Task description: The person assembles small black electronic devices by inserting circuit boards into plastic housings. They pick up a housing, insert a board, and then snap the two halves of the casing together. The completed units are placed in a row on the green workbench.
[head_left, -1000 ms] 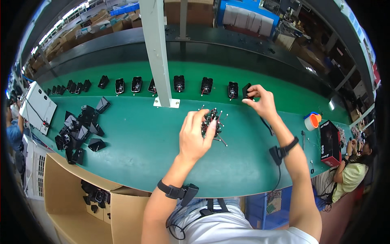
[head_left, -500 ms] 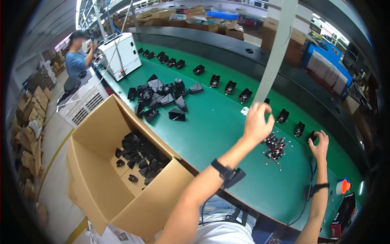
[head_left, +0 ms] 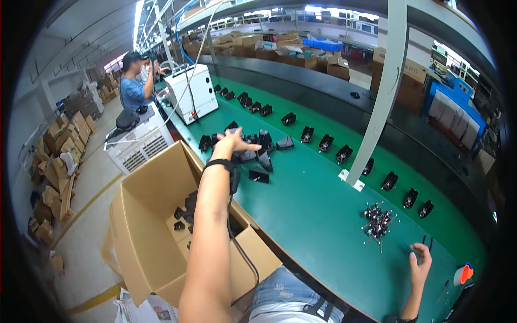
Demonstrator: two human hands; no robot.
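Observation:
My left hand point(head_left: 233, 143) is over a loose pile of black plastic housings point(head_left: 258, 176) on the green table, its thumb stretched out and its fingers spread; nothing shows in its grip. The fingertips partly cover the housings, so touch is hard to judge. My right hand point(head_left: 420, 264) hovers above the table at the right, fingers loosely curved and apart, with nothing in them. Nearest to it is a tangled heap of small wired parts point(head_left: 378, 222) in black, red and white. Beyond lies a row of black housings with parts inside, ending in one housing point(head_left: 426, 209).
A large cardboard box point(head_left: 141, 215) with black pieces inside stands left, beneath my left arm. A grey post point(head_left: 379, 102) rises from the table. At the far left are a white machine point(head_left: 191, 92) and a person in blue point(head_left: 134, 89). An orange-and-white roll point(head_left: 463, 274) sits right.
My left hand has swung left from near the post to the pile of housings. My right hand has drawn back from the last housing in the row. The view has shifted too.

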